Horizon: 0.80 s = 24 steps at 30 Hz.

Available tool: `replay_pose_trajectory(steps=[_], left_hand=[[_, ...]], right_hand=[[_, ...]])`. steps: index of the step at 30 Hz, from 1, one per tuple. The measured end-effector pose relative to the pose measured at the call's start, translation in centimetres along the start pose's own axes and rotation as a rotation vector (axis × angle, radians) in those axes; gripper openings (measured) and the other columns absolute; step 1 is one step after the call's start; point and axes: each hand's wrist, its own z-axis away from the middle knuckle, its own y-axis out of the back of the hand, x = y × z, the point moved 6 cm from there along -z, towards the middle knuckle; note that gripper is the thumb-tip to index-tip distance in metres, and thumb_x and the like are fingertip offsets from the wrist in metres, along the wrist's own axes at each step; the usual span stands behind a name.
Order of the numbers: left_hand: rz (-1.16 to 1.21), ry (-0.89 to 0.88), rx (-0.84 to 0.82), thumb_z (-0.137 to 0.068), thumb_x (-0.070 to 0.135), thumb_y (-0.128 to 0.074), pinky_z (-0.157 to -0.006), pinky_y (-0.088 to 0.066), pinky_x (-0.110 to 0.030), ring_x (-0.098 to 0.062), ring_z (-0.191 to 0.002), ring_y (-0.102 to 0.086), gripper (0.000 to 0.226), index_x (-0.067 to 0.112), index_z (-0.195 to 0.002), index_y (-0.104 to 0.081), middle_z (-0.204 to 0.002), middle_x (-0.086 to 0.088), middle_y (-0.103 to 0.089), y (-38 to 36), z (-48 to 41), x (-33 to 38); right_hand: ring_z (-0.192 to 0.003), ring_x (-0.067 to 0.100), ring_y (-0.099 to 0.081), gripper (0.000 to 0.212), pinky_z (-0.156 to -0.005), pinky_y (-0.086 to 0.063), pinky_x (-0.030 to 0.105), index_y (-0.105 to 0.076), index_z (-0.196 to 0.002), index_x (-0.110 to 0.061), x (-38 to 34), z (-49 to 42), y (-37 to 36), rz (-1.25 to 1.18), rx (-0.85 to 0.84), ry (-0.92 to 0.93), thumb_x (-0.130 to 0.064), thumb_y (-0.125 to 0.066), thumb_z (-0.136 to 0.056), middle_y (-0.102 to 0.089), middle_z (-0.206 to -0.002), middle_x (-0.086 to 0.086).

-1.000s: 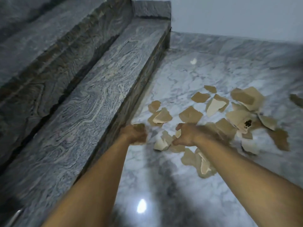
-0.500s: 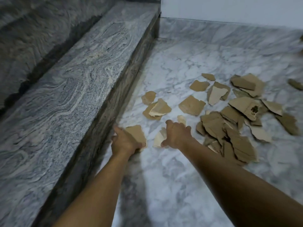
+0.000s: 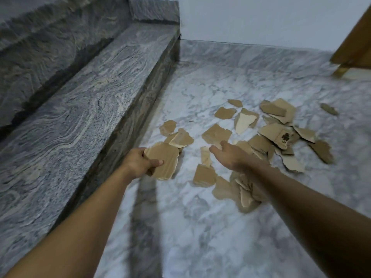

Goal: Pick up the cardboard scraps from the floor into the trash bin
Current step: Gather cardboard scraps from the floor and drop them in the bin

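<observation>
The cardboard scraps (image 3: 216,135) lie scattered on the pale marble floor (image 3: 200,227), most of them in a loose band running from beside the stair out to the right. The left hand (image 3: 138,162) grips one large scrap (image 3: 162,161), thumb curled across its top face and fingers underneath, holding it just beside the riser. Two more pieces (image 3: 181,138) overlap just beyond it, touching its far edge. The right hand (image 3: 230,155) hovers palm down over the middle of the scatter with its fingers loosely spread and nothing clasped; whether it touches the pieces below cannot be told. A narrow pale strip (image 3: 205,156) and a squarish piece (image 3: 204,175) lie between the two hands, and a crumpled heap (image 3: 241,193) sits partly under the right forearm. Farther right the pieces overlap thickly, among them a printed scrap (image 3: 279,134), while a lone scrap (image 3: 329,109) lies well apart near the right side. The granite step (image 3: 90,117) borders the floor along the whole left side, its riser edge close to the nearest pieces. A marble skirting (image 3: 241,51) and a white wall (image 3: 261,21) close the far side, and a wooden frame (image 3: 355,47) stands in the upper right corner. Bare marble stretches across the near part of the floor, between and below the forearms.
</observation>
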Motion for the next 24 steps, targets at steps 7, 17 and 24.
replay_pose_trajectory(steps=[7, 17, 24], left_hand=[[-0.062, -0.022, -0.088, -0.072, 0.005, -0.085, -0.060, -0.056, -0.037, -0.026, -0.057, -0.062, 0.029, -0.001, -0.094, -0.067, -0.067, -0.017, -0.066, -1.9, 0.5, 0.1], [-0.223, 0.045, -0.193, -0.074, 0.031, -0.086, -0.053, -0.045, -0.028, -0.021, -0.058, -0.056, 0.035, 0.003, -0.077, -0.064, -0.063, -0.007, -0.061, -2.5, -2.9, 1.7], [-0.239, 0.054, -0.105, -0.067, 0.044, -0.088, -0.075, -0.059, -0.030, -0.028, -0.099, -0.064, 0.061, 0.008, -0.110, -0.066, -0.112, -0.011, -0.064, -6.4, -9.2, 5.8]], right_hand=[[-0.120, 0.036, -0.046, 0.057, -0.090, -0.041, 0.046, -0.043, -0.129, -0.014, 0.0, 0.5, -5.7, 0.276, -0.165, 0.123, -0.057, -0.040, -0.093, -0.045, -0.130, 0.014], [-0.126, 0.035, -0.030, 0.116, -0.104, -0.038, 0.051, -0.046, -0.139, -0.023, -1.3, 0.2, -6.7, 0.328, -0.128, 0.020, -0.094, -0.061, -0.048, -0.031, -0.128, 0.007], [-0.125, 0.037, -0.036, 0.107, -0.096, -0.040, 0.045, -0.023, -0.136, -0.021, -0.6, -1.0, -6.5, 0.237, -0.010, -0.037, -0.065, -0.082, -0.058, -0.036, -0.132, 0.011]])
